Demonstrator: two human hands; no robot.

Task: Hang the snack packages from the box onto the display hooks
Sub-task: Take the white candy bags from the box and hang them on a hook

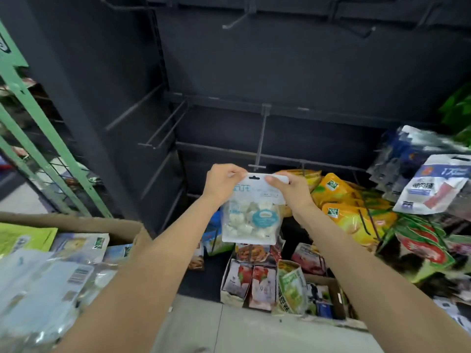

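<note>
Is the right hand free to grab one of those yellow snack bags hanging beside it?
Probably not yet: the right hand pinches the white snack pouch's top corner. The yellow snack bags hang unobstructed beside it.

Green metal rack (38, 138) at left, green leaves (458, 108) at right edge, pale floor (229, 332) below

You cannot read the blurred blue print on the white candy pouch (251, 210), whose top corners sit under pinching fingertips (274, 180), and the brown cardboard box (76, 221) of pale packets runs off the left edge.
</note>
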